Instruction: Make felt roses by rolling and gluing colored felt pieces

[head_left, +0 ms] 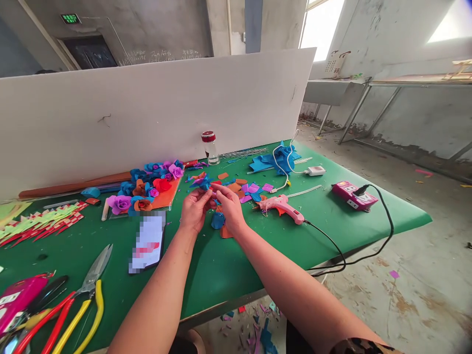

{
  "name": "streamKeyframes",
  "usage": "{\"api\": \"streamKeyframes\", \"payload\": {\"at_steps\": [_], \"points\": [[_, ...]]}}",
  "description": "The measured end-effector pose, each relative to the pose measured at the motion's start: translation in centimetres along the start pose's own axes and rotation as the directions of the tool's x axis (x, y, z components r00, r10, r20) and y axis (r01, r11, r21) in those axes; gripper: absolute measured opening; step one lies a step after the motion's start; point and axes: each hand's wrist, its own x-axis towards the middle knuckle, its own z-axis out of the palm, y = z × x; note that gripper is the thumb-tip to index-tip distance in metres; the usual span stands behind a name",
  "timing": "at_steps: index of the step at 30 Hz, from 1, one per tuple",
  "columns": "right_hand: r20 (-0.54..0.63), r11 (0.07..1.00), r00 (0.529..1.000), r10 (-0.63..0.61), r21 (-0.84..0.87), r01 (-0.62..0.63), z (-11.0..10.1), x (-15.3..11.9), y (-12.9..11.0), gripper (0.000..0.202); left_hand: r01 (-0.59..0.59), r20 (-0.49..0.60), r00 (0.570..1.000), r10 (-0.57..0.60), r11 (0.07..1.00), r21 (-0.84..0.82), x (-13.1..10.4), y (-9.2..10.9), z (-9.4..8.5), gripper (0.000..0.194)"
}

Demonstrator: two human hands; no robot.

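In front of me, over the green table (206, 285), both hands meet at a small blue paper flower (202, 183) with some orange and purple showing. My left hand (194, 209) pinches it near its base. Thumb and fingers of my right hand (229, 207) close in on the same base, and the exact grip is partly hidden. Loose orange, purple and blue paper petals (217, 221) lie under and beyond the hands. To the right rests a pink hot glue gun (283, 204) with a glue stick in its back.
Finished paper flowers (142, 189) are piled at left, near a phone (147, 243). Scissors with red and yellow handles (90, 282) lie front left. A lidded jar (210, 147) stands by the white board (158, 108). Black cord runs from the magenta power strip (354, 195).
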Motion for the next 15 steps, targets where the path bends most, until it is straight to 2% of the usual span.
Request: {"api": "streamKeyframes", "payload": {"at_steps": [7, 15], "points": [[-0.006, 1.000, 1.000, 0.011, 0.008, -0.011, 0.10, 0.02, -0.36, 0.031, -0.009, 0.015, 1.000, 0.009, 1.000, 0.016, 0.03, -0.08, -0.23, 0.030], [0.011, 1.000, 1.000, 0.006, 0.015, -0.006, 0.10, -0.20, -0.46, 0.032, -0.014, 0.018, 1.000, 0.014, 1.000, 0.011, 0.10, -0.15, -0.19, 0.034]]}}
